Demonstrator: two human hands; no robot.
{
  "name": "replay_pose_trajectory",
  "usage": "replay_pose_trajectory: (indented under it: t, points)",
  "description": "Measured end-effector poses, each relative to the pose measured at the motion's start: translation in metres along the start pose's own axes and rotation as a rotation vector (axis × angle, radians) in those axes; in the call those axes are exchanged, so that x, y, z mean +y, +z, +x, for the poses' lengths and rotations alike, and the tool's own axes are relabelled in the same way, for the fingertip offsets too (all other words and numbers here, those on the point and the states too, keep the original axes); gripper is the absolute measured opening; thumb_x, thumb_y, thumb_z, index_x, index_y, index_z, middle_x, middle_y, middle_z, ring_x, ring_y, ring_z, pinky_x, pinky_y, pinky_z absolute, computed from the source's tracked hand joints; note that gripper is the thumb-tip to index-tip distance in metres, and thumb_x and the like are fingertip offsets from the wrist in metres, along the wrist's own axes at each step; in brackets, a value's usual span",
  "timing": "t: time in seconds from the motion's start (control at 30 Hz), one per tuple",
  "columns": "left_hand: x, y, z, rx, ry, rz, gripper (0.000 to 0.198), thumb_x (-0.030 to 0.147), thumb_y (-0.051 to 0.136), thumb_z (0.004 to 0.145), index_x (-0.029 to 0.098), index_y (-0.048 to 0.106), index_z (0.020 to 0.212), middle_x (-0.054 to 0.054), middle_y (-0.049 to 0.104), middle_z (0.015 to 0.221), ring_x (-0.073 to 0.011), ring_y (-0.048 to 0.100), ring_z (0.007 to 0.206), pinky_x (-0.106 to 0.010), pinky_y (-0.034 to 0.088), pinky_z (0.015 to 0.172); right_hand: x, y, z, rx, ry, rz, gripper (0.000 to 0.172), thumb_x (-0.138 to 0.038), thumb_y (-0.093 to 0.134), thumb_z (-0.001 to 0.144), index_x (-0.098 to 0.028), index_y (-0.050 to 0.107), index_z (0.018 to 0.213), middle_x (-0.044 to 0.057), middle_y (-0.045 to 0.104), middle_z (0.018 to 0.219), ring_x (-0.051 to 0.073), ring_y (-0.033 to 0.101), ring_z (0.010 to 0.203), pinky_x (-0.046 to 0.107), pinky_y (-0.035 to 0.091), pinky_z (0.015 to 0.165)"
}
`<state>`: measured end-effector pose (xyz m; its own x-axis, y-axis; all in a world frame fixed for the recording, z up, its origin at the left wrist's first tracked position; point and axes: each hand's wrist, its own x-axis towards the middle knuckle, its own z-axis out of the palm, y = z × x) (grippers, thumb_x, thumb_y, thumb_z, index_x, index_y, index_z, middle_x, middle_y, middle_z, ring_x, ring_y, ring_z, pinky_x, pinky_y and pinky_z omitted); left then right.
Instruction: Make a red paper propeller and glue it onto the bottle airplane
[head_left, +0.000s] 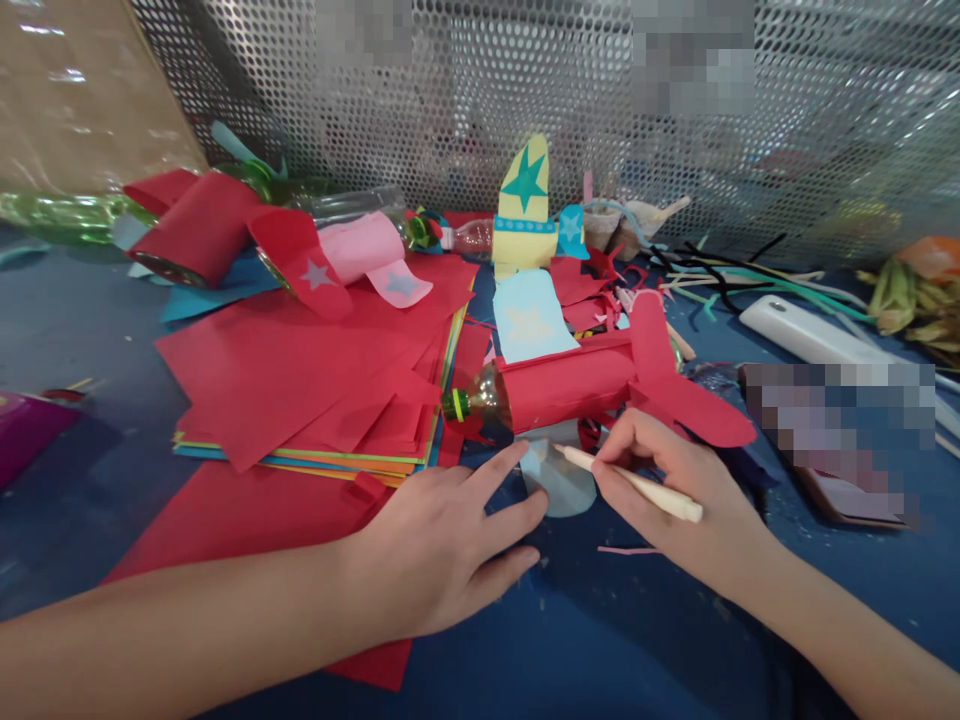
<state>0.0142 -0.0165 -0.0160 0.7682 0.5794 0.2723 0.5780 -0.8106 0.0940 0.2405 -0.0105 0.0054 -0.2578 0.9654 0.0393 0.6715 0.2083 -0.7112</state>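
Observation:
A bottle wrapped in red paper (570, 385) lies on its side in front of me, with red paper fins at its right end. A pale blue paper flap (566, 492) extends from its near side, and another light blue flap (531, 318) with a pale star stands on its far side. Between the fingers of my right hand (675, 475) is a cream-coloured pen (652, 490), its tip touching the near flap. My left hand (472, 535) rests with fingers spread, the fingertips on the left edge of that flap.
Left of the bottle is a stack of red and coloured paper (315, 370). Behind it lie other paper-covered bottles (199, 225) and a yellow paper piece with a green star (525, 185). A phone (825, 445) and a white power strip (810, 335) are at right. Perforated metal (465, 90) rises behind.

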Motion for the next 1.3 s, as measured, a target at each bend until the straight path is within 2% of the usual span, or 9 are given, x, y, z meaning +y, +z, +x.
replay_pose_trajectory:
  t: [0.27, 0.4, 0.53, 1.0, 1.17, 1.3]
  points:
    - [-0.0005, 0.0, -0.0006, -0.01, -0.007, 0.009, 0.032, 0.035, 0.038, 0.093, 0.023, 0.06, 0.112, -0.016, 0.052, 0.129, -0.0184, 0.063, 0.065, -0.035, 0.054, 0.054, -0.0033, -0.0008, 0.0003, -0.034, 0.005, 0.039, 0.01, -0.017, 0.05, 0.082, -0.023, 0.045, 0.075, -0.005, 0.054, 0.062, 0.009, 0.05, 0.049, 0.018, 0.039, 0.043]
    - [-0.0003, -0.0002, -0.0006, -0.01, -0.007, 0.005, 0.031, 0.034, 0.037, 0.093, 0.023, 0.06, 0.111, -0.016, 0.052, 0.129, -0.0188, 0.063, 0.065, -0.036, 0.053, 0.054, -0.002, -0.0009, -0.0003, -0.019, -0.009, 0.03, 0.01, -0.018, 0.05, 0.082, -0.022, 0.046, 0.075, -0.004, 0.055, 0.065, 0.01, 0.052, 0.052, 0.019, 0.041, 0.046]
    - [-0.0001, -0.0013, -0.0004, -0.012, -0.007, 0.008, 0.033, 0.035, 0.035, 0.094, 0.023, 0.06, 0.112, -0.017, 0.051, 0.13, -0.0188, 0.063, 0.067, -0.035, 0.054, 0.056, -0.0033, -0.0006, -0.0002, -0.045, 0.003, 0.014, 0.01, -0.018, 0.05, 0.083, -0.023, 0.045, 0.075, -0.006, 0.052, 0.06, 0.009, 0.048, 0.046, 0.019, 0.038, 0.042]
    - [-0.0003, -0.0007, -0.0008, -0.004, -0.004, 0.008, 0.032, 0.035, 0.038, 0.093, 0.023, 0.061, 0.111, -0.016, 0.053, 0.129, -0.019, 0.063, 0.064, -0.036, 0.054, 0.053, -0.0052, -0.0007, 0.0007, 0.001, -0.008, 0.028, 0.01, -0.018, 0.05, 0.082, -0.022, 0.046, 0.074, -0.005, 0.054, 0.062, 0.009, 0.052, 0.051, 0.018, 0.04, 0.044]
    - [-0.0007, -0.0012, 0.0002, -0.014, -0.001, 0.0, 0.032, 0.034, 0.037, 0.093, 0.022, 0.061, 0.111, -0.018, 0.053, 0.129, -0.0199, 0.064, 0.065, -0.037, 0.054, 0.054, -0.0044, -0.0007, 0.0004, -0.033, -0.005, 0.025, 0.01, -0.019, 0.05, 0.082, -0.023, 0.045, 0.075, -0.006, 0.053, 0.06, 0.009, 0.049, 0.046, 0.019, 0.038, 0.042]
    - [-0.0008, -0.0004, 0.0002, 0.005, 0.003, -0.01, 0.033, 0.034, 0.036, 0.093, 0.022, 0.061, 0.111, -0.018, 0.054, 0.128, -0.0207, 0.064, 0.064, -0.037, 0.054, 0.052, -0.0044, -0.001, -0.0003, -0.004, -0.009, 0.021, 0.011, -0.017, 0.05, 0.082, -0.022, 0.045, 0.074, -0.005, 0.055, 0.062, 0.01, 0.053, 0.051, 0.019, 0.04, 0.045]
